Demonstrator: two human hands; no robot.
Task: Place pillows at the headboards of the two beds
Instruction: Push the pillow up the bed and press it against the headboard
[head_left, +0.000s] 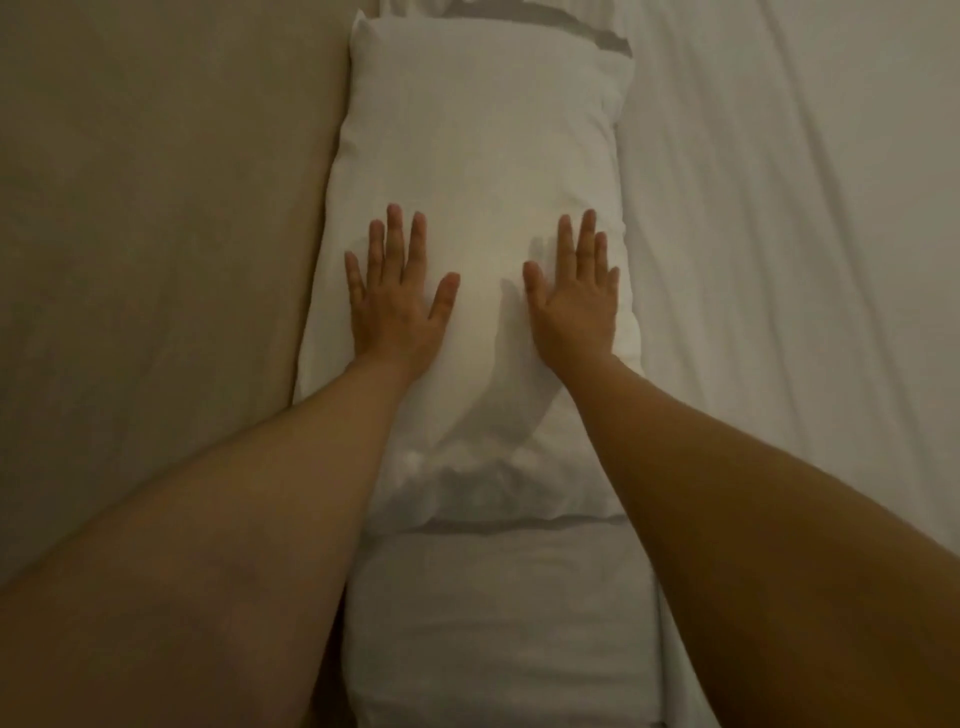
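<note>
Head view, dim: left hand (397, 306) and right hand (574, 306) flat on pillow (483, 145), fingers apart.

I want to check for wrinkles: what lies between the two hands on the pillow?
In the head view, only bare pillow cloth lies between the left hand and right hand, crossed by a hand's shadow.

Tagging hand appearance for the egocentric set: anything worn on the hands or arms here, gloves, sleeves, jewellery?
Nothing worn that shows. The left hand and right hand are bare: no gloves, no rings or watch visible. Both forearms are bare from wrist to frame edge, so no sleeve is in view. Nails look short and unpainted, though the dim, soft image limits fine detail.
</note>
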